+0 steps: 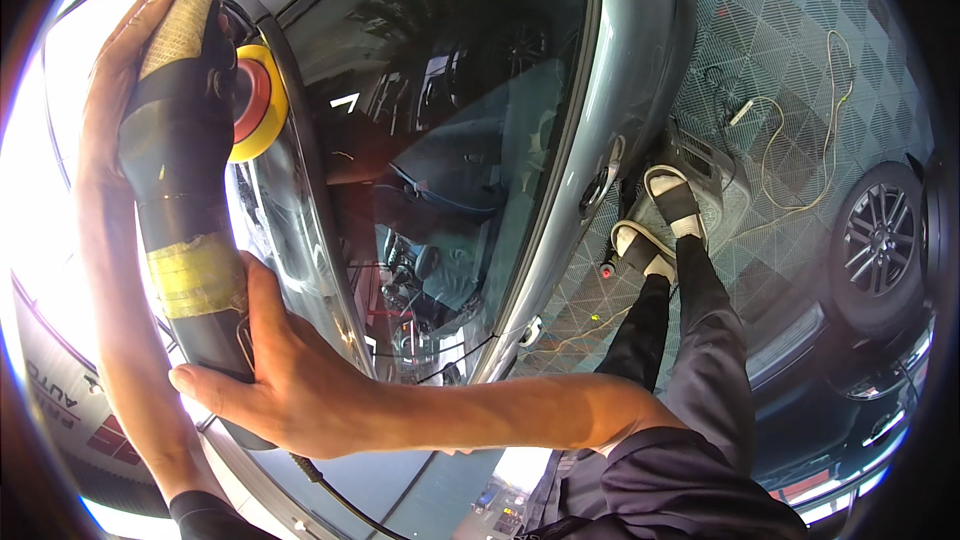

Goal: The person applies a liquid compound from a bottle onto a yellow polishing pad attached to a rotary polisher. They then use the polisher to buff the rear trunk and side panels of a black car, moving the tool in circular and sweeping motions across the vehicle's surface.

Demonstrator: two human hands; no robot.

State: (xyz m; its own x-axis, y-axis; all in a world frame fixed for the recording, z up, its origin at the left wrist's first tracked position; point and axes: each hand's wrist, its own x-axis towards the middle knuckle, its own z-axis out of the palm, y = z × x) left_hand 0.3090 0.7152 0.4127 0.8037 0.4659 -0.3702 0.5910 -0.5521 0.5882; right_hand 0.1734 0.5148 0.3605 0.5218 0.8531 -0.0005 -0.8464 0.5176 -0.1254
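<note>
Both hands are on a black car polisher [180,180] with yellow tape round its body and a woven, tan-coloured cover at its head. At the head end, my left hand [135,35] is wrapped round the tool. My right hand [290,380] grips the rear of the body, thumb and fingers on either side. The yellow foam pad [270,125] on a red backing plate faces the narrow painted frame above the side window of a grey-blue car [630,60]. Whether the pad touches the paint, I cannot tell. A black cord [335,495] trails from the tool's rear.
Dark window glass [440,160] lies beside the polisher. My sandalled feet stand on a grey step stool [725,180] next to the car door. A pale extension cable [830,140] loops over the tiled floor [790,20]. Another car's wheel [880,245] is at the right.
</note>
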